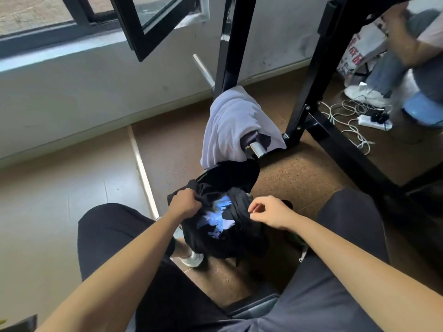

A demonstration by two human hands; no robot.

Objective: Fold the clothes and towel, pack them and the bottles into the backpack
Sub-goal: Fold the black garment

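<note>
A black T-shirt with a blue and white print (217, 219) sits bunched in the mouth of a black backpack (230, 173) on the floor between my knees. My left hand (184, 203) grips a fold of the black cloth at the left side. My right hand (269, 212) hovers at the right edge of the shirt with thumb and fingers curled together; whether it pinches cloth I cannot tell. A lavender garment (230, 125) hangs over a chrome bar (257, 148) just beyond the backpack. No bottles are plainly visible.
A black metal frame (309, 97) rises behind the backpack, its base running right. A white power strip with tangled cables (366, 121) lies at the right, near a seated person (407, 44). A wall and open window (148, 22) stand at left.
</note>
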